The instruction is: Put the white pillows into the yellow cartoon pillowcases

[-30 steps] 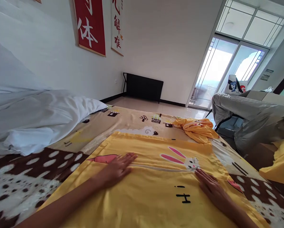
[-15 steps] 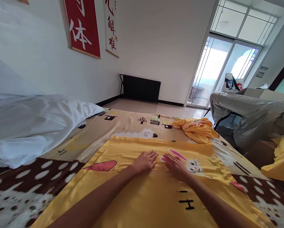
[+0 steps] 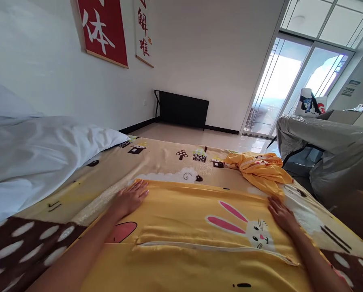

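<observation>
A yellow rabbit-print cloth (image 3: pixel 187 215), shaped like a pillowcase, lies spread flat in front of me. Across its middle runs a slit (image 3: pixel 199 246) with a pale edge. My left hand (image 3: pixel 130 198) rests flat on its far left corner, fingers stretched out. At the far right corner lies my right hand (image 3: pixel 281 213), palm down with extended fingers, just below a crumpled orange-yellow cloth (image 3: pixel 257 168). Neither hand grips anything. The rabbit's face (image 3: pixel 260 235) is to the left of my right forearm.
Beneath is a patterned blanket (image 3: pixel 160 158) in beige and brown. White bedding (image 3: pixel 54 150) is heaped on the left. A plastic-covered piece of furniture (image 3: pixel 318 134) stands at the right. A black folded panel (image 3: pixel 183 109) leans by the back wall.
My hands have slid apart from the middle of the cloth to its far left and far right corners. The slit now shows, and the view has shifted slightly.
</observation>
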`<state>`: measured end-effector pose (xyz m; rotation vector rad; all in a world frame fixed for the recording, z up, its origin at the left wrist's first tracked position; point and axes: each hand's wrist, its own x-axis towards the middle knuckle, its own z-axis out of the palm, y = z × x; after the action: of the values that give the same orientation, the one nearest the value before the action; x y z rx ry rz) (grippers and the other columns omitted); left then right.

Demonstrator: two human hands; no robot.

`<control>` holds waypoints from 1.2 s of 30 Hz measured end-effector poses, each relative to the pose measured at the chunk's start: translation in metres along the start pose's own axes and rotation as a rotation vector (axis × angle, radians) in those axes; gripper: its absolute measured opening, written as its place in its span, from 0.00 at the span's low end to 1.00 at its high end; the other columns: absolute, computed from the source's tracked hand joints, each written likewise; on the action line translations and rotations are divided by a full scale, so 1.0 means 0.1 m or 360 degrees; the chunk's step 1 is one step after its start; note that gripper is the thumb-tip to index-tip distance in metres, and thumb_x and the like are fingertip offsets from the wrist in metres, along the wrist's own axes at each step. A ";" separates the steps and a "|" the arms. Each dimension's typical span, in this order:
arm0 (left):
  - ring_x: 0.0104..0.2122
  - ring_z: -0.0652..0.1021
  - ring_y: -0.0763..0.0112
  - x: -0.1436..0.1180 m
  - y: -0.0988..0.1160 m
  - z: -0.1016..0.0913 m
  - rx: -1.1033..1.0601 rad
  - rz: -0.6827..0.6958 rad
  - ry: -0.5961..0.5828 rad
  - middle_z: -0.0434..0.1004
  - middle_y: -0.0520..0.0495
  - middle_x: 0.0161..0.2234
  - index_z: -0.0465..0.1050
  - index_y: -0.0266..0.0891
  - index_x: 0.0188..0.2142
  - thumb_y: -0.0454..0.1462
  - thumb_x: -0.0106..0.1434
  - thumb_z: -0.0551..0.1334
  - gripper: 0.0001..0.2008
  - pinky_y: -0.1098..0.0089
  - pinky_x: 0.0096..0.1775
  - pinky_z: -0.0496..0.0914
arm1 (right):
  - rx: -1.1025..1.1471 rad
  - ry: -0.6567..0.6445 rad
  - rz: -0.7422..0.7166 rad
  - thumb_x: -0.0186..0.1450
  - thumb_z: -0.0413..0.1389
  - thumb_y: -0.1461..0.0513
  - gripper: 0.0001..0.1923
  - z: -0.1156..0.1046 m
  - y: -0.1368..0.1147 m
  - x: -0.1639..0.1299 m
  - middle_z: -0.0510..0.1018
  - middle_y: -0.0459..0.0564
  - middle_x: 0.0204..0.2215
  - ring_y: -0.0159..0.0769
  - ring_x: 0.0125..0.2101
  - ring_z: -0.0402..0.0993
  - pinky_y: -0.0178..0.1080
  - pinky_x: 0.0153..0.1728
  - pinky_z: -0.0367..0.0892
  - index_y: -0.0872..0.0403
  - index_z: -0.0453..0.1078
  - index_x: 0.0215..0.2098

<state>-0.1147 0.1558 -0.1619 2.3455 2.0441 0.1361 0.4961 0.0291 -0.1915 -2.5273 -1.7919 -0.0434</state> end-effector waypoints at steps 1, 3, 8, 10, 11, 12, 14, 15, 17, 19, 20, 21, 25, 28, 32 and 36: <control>0.66 0.51 0.63 0.00 0.00 0.01 0.0033 -0.0021 0.0011 0.46 0.45 0.67 0.51 0.38 0.66 0.45 0.67 0.41 0.30 0.53 0.62 0.49 | -0.0081 0.0007 0.0050 0.69 0.34 0.56 0.30 0.00 0.07 0.00 0.48 0.47 0.67 0.34 0.67 0.41 0.45 0.64 0.43 0.54 0.46 0.68; 0.66 0.52 0.60 0.01 0.07 -0.03 0.0072 -0.0055 0.0012 0.46 0.43 0.67 0.50 0.38 0.66 0.44 0.67 0.42 0.29 0.49 0.62 0.48 | -0.0181 0.0004 0.0128 0.69 0.35 0.57 0.29 -0.08 0.05 -0.02 0.49 0.49 0.67 0.37 0.66 0.44 0.50 0.63 0.44 0.53 0.47 0.68; 0.65 0.53 0.46 -0.09 0.75 -0.32 0.0158 -0.0021 0.0073 0.50 0.28 0.64 0.58 0.27 0.62 0.33 0.64 0.44 0.28 0.38 0.60 0.37 | -0.0170 0.0124 0.0080 0.65 0.40 0.66 0.31 -0.40 -0.69 -0.23 0.49 0.65 0.66 0.48 0.65 0.47 0.55 0.61 0.42 0.63 0.49 0.66; 0.66 0.51 0.53 -0.28 1.21 -0.36 0.0142 0.0217 0.0107 0.46 0.33 0.66 0.55 0.28 0.64 0.30 0.63 0.44 0.29 0.44 0.62 0.36 | -0.0104 0.0147 -0.0140 0.65 0.42 0.66 0.31 -0.43 -1.14 -0.48 0.50 0.60 0.66 0.43 0.65 0.49 0.48 0.61 0.47 0.58 0.49 0.67; 0.66 0.51 0.59 -0.41 1.43 -0.34 0.0120 0.0372 0.0090 0.46 0.38 0.67 0.53 0.33 0.65 0.31 0.63 0.45 0.30 0.48 0.63 0.39 | -0.0067 0.0120 -0.0290 0.66 0.43 0.63 0.29 -0.42 -1.35 -0.63 0.54 0.53 0.66 0.39 0.64 0.52 0.43 0.60 0.50 0.52 0.53 0.66; 0.66 0.52 0.65 -0.55 1.62 -0.31 0.0089 0.0541 0.0044 0.48 0.45 0.67 0.53 0.41 0.65 0.34 0.63 0.47 0.30 0.55 0.64 0.42 | -0.0009 0.0075 -0.0486 0.66 0.44 0.61 0.28 -0.39 -1.54 -0.80 0.57 0.46 0.65 0.35 0.63 0.55 0.39 0.59 0.51 0.46 0.55 0.65; 0.65 0.54 0.66 -0.80 1.84 -0.21 -0.0054 0.0939 -0.0170 0.49 0.49 0.66 0.51 0.47 0.65 0.42 0.65 0.48 0.29 0.57 0.63 0.48 | 0.0306 0.0015 -0.0942 0.69 0.43 0.55 0.26 -0.33 -1.76 -1.09 0.57 0.46 0.65 0.37 0.64 0.53 0.44 0.61 0.50 0.44 0.54 0.65; 0.65 0.54 0.66 -0.89 1.83 -0.17 -0.0129 0.1056 -0.0247 0.48 0.50 0.67 0.50 0.49 0.65 0.46 0.66 0.47 0.28 0.56 0.63 0.49 | 0.0402 0.0014 -0.1009 0.69 0.42 0.53 0.26 -0.30 -1.75 -1.20 0.57 0.47 0.65 0.38 0.64 0.52 0.46 0.61 0.50 0.43 0.54 0.65; 0.65 0.54 0.63 -0.96 1.57 -0.10 -0.0256 0.1063 -0.0274 0.48 0.49 0.67 0.52 0.49 0.65 0.50 0.67 0.44 0.28 0.53 0.63 0.49 | 0.0488 0.0053 -0.0927 0.70 0.40 0.51 0.26 -0.24 -1.48 -1.31 0.59 0.48 0.64 0.39 0.64 0.53 0.50 0.61 0.50 0.45 0.57 0.64; 0.65 0.56 0.63 -0.90 1.05 -0.08 -0.0292 0.0785 -0.0122 0.51 0.48 0.66 0.56 0.46 0.64 0.49 0.68 0.41 0.28 0.55 0.62 0.52 | 0.0464 0.0116 -0.0697 0.70 0.39 0.50 0.27 -0.17 -0.91 -1.32 0.62 0.49 0.62 0.40 0.63 0.55 0.51 0.61 0.52 0.47 0.60 0.62; 0.64 0.57 0.62 -0.85 0.74 -0.09 -0.0247 0.0639 -0.0076 0.53 0.45 0.65 0.57 0.42 0.63 0.48 0.68 0.41 0.29 0.55 0.62 0.53 | 0.0440 0.0164 -0.0583 0.69 0.38 0.50 0.27 -0.12 -0.55 -1.31 0.63 0.49 0.61 0.40 0.62 0.56 0.51 0.60 0.54 0.48 0.62 0.61; 0.64 0.58 0.61 -0.79 0.43 -0.10 -0.0160 0.0507 -0.0048 0.54 0.42 0.65 0.58 0.37 0.63 0.46 0.68 0.41 0.29 0.55 0.62 0.52 | 0.0411 0.0192 -0.0513 0.68 0.38 0.49 0.29 -0.08 -0.19 -1.30 0.64 0.51 0.61 0.41 0.62 0.57 0.50 0.60 0.55 0.51 0.63 0.60; 0.64 0.59 0.57 -0.70 -0.28 -0.21 0.0117 0.0367 0.0113 0.58 0.41 0.63 0.64 0.35 0.59 0.42 0.66 0.43 0.27 0.53 0.60 0.55 | 0.0253 0.0364 -0.0233 0.64 0.40 0.46 0.31 -0.03 0.76 -1.31 0.69 0.54 0.57 0.47 0.58 0.64 0.52 0.56 0.62 0.52 0.69 0.54; 0.64 0.58 0.56 -0.93 0.04 -0.35 0.0102 0.0581 0.0225 0.58 0.42 0.63 0.67 0.37 0.57 0.42 0.67 0.45 0.25 0.52 0.60 0.55 | 0.0254 0.0499 -0.0215 0.65 0.39 0.46 0.31 -0.19 0.52 -1.43 0.69 0.56 0.57 0.48 0.58 0.64 0.53 0.54 0.63 0.52 0.69 0.54; 0.64 0.57 0.62 -1.59 1.12 -0.43 -0.0206 0.1136 0.0054 0.52 0.46 0.65 0.51 0.42 0.66 0.41 0.68 0.47 0.27 0.57 0.63 0.53 | 0.0377 0.0394 -0.0652 0.68 0.42 0.49 0.27 -0.39 -0.67 -1.83 0.62 0.50 0.61 0.43 0.61 0.58 0.50 0.59 0.57 0.48 0.61 0.62; 0.64 0.57 0.61 -2.09 1.68 -0.33 -0.0431 0.1719 -0.0331 0.48 0.49 0.65 0.40 0.50 0.67 0.48 0.67 0.52 0.33 0.57 0.63 0.55 | 0.0419 -0.0101 -0.1326 0.65 0.49 0.48 0.35 -0.32 -1.48 -2.22 0.52 0.45 0.64 0.45 0.63 0.54 0.47 0.59 0.60 0.42 0.44 0.67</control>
<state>0.0199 -0.0756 -0.1257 2.7969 0.4644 0.1549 0.2830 -0.1330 -0.1671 -1.4869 -2.5271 0.2287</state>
